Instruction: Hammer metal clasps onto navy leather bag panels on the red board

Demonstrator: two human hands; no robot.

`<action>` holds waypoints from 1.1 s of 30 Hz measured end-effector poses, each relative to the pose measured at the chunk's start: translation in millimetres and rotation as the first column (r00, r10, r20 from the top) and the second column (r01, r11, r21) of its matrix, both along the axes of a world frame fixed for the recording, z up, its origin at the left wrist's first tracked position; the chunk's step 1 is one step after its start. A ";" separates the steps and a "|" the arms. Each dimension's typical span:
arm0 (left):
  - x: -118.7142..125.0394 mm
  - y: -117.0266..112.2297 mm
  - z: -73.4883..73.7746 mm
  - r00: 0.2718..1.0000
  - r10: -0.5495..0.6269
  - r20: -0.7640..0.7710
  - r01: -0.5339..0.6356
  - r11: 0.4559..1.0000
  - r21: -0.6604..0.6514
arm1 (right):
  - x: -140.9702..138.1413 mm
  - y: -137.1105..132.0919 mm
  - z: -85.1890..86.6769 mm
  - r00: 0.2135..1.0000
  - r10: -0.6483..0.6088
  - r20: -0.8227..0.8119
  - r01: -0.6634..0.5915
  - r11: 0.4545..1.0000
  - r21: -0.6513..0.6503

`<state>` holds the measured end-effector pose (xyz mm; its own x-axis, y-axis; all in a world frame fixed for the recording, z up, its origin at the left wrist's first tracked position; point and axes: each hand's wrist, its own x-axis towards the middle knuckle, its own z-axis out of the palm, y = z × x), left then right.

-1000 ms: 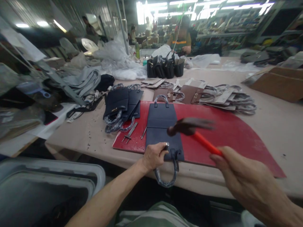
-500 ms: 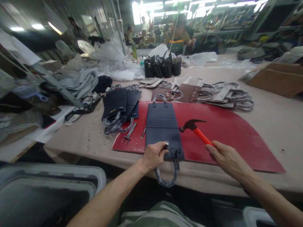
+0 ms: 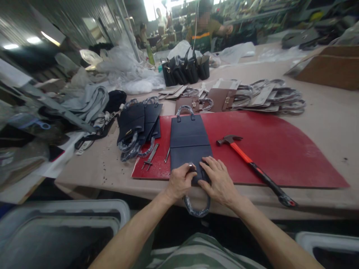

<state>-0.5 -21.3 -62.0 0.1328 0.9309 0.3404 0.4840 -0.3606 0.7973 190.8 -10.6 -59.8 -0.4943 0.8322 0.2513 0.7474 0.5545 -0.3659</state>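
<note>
A navy bag panel [image 3: 190, 130] with a plastic-wrapped handle [image 3: 198, 211] at its near end lies on a red board [image 3: 269, 149]. My left hand [image 3: 180, 181] pinches a short metal punch [image 3: 191, 165] upright over the panel's near part. My right hand [image 3: 218, 179] rests on the panel's near right corner, fingers spread, beside the handle's base. To the right, a claw hammer [image 3: 249, 162] with an orange and black handle lies on the board, its end past the near edge. A forked metal tool [image 3: 150, 157] and a thin metal rod [image 3: 167, 155] lie left of the panel.
Several navy panels [image 3: 131, 121] are stacked at the left. Brown bag pieces [image 3: 221, 99] with wrapped handles lie beyond the board, and black bags [image 3: 183, 71] stand farther back. A person [image 3: 204, 30] is across the table. Grey bins [image 3: 120, 209] stand below the near edge.
My right hand has let go of the hammer, which now lies on the board, and has moved left onto the panel. My left hand still holds the punch.
</note>
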 end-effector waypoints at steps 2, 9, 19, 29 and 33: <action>-2.8 4.4 6.6 0.974 0.083 0.209 -0.061 0.992 -0.111 | -0.1 -0.1 -4.5 1.000 -0.012 -0.006 0.012 1.000 -0.012; -60.3 33.4 42.0 0.915 0.399 -0.055 -0.402 0.903 -0.151 | 3.8 1.8 -3.6 1.000 -0.014 -0.011 0.014 1.000 0.004; -83.8 46.0 52.3 0.433 0.226 -0.873 -0.552 0.832 -0.059 | 3.9 5.5 -16.8 1.000 -0.008 -0.014 0.010 0.992 0.129; -71.8 75.7 53.6 0.637 0.129 -0.760 -0.512 0.808 -0.292 | 2.1 5.6 -14.4 1.000 -0.017 -0.002 0.018 0.994 0.104; -74.8 92.0 52.6 0.667 0.047 -0.743 -0.491 0.778 -0.391 | 1.1 3.8 -8.9 1.000 -0.020 0.007 0.019 0.998 0.062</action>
<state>-75.3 70.7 -9.4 -0.1780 0.9438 -0.2784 0.9466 0.2416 0.2137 191.9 -6.8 -68.7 -0.4804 0.8246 0.2988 0.7608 0.5613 -0.3257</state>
